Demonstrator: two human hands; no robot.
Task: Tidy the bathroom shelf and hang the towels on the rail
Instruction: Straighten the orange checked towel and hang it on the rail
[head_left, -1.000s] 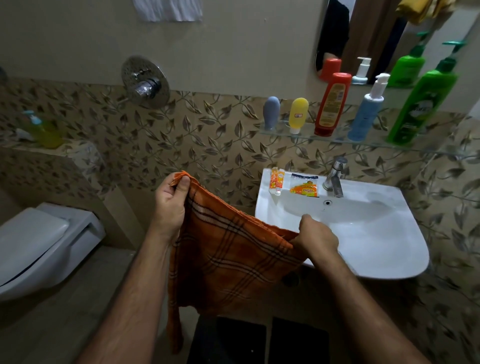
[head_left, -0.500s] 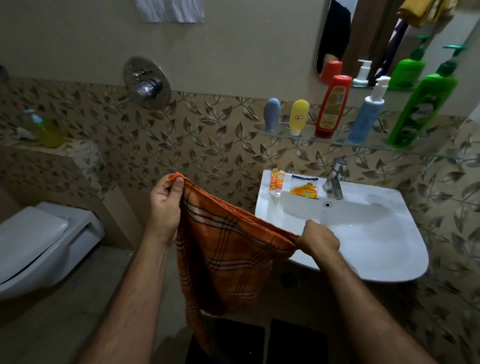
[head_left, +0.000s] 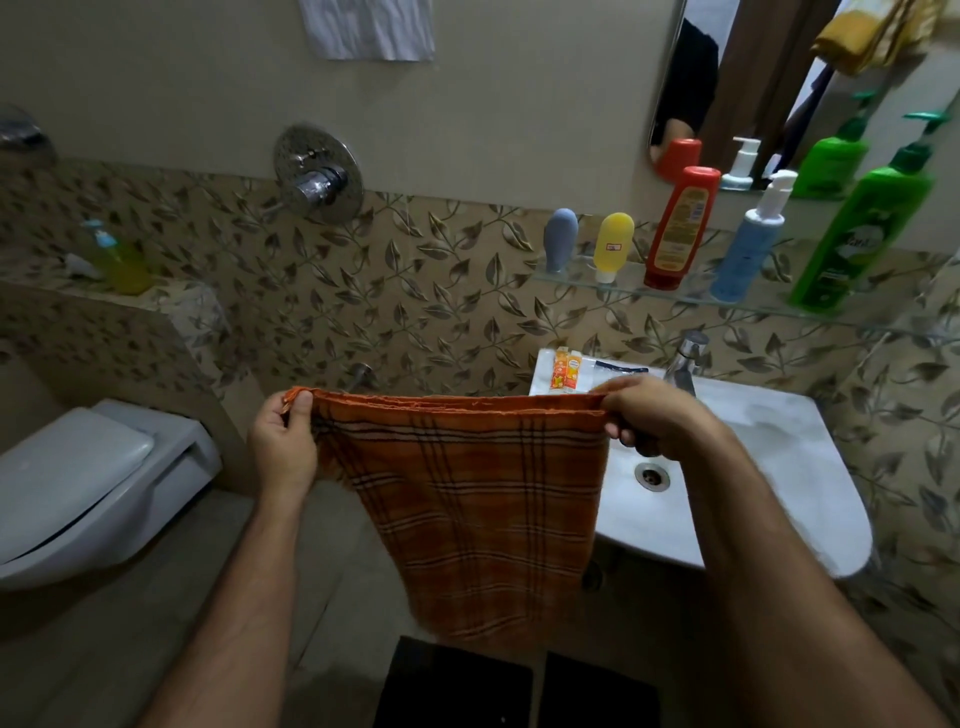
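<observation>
Held one orange checked towel (head_left: 467, 499) stretched level in front of the white sink (head_left: 769, 467), top corners pinched by left hand (head_left: 283, 447) and right hand (head_left: 649, 415), fingers curled on the hem. Beyond, carried five bottles on one glass shelf (head_left: 623, 287): grey, yellow, red, blue, green.

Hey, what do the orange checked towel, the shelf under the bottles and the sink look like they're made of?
Orange checked towel: woven cloth, probably cotton, matte; it hangs limp with a frayed top edge. Shelf: clear glass, most likely; the leaf tiles show through it and its edge looks greenish. Sink: glossy white ceramic by its look, with soft reflections; it could also be a moulded resin.
</observation>
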